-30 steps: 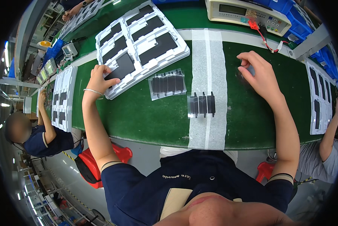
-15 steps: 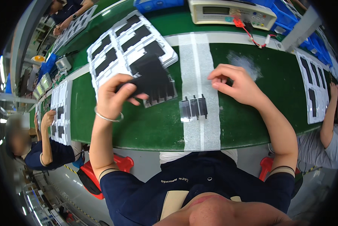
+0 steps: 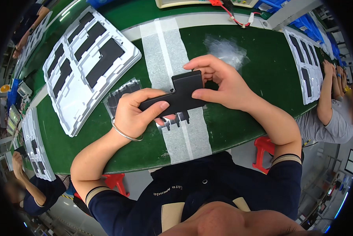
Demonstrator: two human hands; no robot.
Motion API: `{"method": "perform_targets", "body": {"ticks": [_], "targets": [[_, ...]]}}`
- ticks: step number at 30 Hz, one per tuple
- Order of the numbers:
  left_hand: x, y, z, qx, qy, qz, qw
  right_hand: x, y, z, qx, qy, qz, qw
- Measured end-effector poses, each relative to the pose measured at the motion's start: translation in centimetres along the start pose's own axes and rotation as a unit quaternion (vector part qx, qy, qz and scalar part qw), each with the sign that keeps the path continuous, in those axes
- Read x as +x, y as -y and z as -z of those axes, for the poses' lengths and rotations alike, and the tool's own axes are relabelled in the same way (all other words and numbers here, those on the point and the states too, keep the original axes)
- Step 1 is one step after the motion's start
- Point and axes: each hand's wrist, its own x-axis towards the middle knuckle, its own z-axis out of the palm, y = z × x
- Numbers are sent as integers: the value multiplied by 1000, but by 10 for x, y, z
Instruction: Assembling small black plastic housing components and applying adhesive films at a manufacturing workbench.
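Observation:
Between both hands, above the pale cloth strip (image 3: 157,43), is a flat black stepped pack (image 3: 187,89), broad at its right end and narrower at the left. My left hand (image 3: 135,110) pinches the narrow end between thumb and fingers. My right hand (image 3: 229,86) grips the broad end, thumb on the near face and fingers behind the edge. Partly hidden below the pack is a clear sheet with black strips (image 3: 181,120). A similar sheet of strips (image 3: 121,93) lies beside my left hand.
A white moulded tray (image 3: 68,116) holding several black packs stands at left on the green table (image 3: 259,59). Crumpled clear film (image 3: 225,52) lies beyond my right hand. A red cable (image 3: 229,15) is at the back. Other people work at white trays (image 3: 308,84) on both sides.
The black pack has moved right, away from the tray, to in front of me. My right hand has closed on its other end. The view has shifted, so the tray sits farther left.

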Motion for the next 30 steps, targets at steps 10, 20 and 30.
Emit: {"method": "perform_targets", "body": {"ticks": [10, 20, 30], "targets": [[-7, -2, -2, -2, 17, -4, 1000, -6, -1, -1, -80, 8, 42, 996], [-1, 2, 2, 259, -122, -276, 918, -4, 15, 5, -273, -138, 301, 903], [-31, 9, -17, 525, 117, -262, 801, -25, -8, 20, -561, 16, 444, 698]]}}
